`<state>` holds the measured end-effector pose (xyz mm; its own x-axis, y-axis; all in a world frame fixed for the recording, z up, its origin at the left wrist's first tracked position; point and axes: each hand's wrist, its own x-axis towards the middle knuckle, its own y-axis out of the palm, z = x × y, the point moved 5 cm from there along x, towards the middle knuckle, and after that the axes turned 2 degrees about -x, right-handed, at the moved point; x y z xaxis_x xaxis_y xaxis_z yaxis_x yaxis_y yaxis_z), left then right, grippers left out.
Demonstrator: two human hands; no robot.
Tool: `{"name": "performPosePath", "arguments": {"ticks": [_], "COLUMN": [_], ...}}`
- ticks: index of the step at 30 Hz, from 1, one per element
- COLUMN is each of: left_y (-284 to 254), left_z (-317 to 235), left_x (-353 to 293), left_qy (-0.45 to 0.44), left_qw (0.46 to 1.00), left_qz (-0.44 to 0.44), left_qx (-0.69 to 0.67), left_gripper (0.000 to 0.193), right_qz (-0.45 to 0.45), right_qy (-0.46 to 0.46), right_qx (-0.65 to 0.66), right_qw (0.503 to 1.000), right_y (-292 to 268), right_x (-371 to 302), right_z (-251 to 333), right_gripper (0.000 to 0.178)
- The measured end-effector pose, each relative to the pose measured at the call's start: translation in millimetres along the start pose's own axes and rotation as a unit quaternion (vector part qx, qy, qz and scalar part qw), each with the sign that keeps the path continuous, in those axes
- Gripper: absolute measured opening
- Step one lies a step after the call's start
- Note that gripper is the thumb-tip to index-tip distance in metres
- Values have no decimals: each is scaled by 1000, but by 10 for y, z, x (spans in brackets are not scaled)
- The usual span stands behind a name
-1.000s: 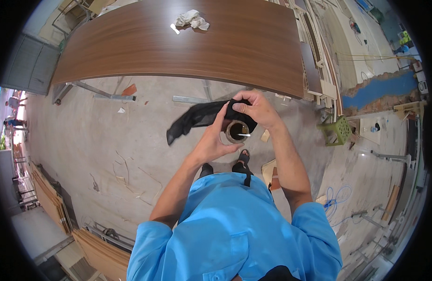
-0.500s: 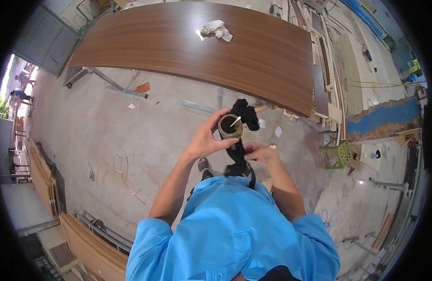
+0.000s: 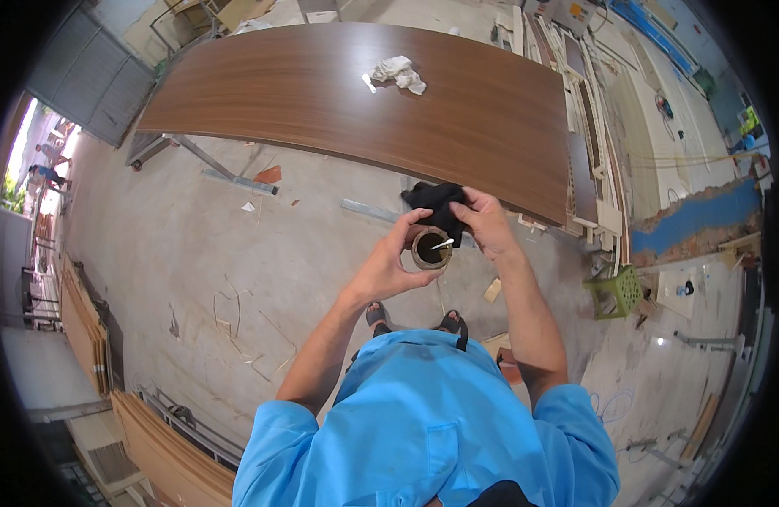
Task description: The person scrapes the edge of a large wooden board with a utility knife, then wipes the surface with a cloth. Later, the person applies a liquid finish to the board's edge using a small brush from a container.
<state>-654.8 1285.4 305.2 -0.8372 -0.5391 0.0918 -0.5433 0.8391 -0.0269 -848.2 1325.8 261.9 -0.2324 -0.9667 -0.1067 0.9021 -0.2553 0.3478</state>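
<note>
My left hand (image 3: 389, 267) is wrapped round the side of a small round jar (image 3: 420, 258). Dark contents show through its open top, and a white stick (image 3: 443, 244) leans over the rim. Just beyond the jar, my right hand (image 3: 488, 224) pinches a bunched black cloth (image 3: 432, 199) between thumb and fingers. The cloth lies against the far side of the jar; whether my left fingertips also touch it I cannot tell.
Ahead stands a long brown wood-grain panel (image 3: 322, 101) on metal legs, with a crumpled white rag (image 3: 398, 74) on it. A green plastic stool (image 3: 613, 293) is at the right. Boards (image 3: 166, 448) lean at the lower left; scraps litter the floor.
My right hand has moved up from below the jar to its far right side and now grips the black cloth there. The cloth's part hanging on the near side has gone from there.
</note>
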Motion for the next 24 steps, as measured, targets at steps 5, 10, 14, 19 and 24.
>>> {"name": "performPosePath", "arguments": {"ticks": [5, 10, 14, 19, 24], "left_y": [-131, -201, -174, -145, -143], "left_z": [-69, 96, 217, 275, 326], "left_x": [-52, -81, -85, -104, -70], "left_qy": [77, 57, 88, 118, 115], "left_qw": [994, 998, 983, 986, 986], "left_qz": [-51, -20, -10, -78, -105], "left_qx": [57, 27, 161, 84, 66], "left_gripper": [69, 68, 72, 72, 70], "right_qz": [-20, 95, 119, 134, 75], "right_qy": [-40, 35, 24, 38, 30], "right_qx": [-83, -163, -213, -194, -218], "right_qw": [996, 982, 970, 971, 973], "right_y": [-39, 280, 467, 374, 332], "right_x": [150, 208, 289, 291, 301], "right_z": [8, -94, 16, 99, 68], "right_gripper": [22, 22, 14, 14, 11]}}
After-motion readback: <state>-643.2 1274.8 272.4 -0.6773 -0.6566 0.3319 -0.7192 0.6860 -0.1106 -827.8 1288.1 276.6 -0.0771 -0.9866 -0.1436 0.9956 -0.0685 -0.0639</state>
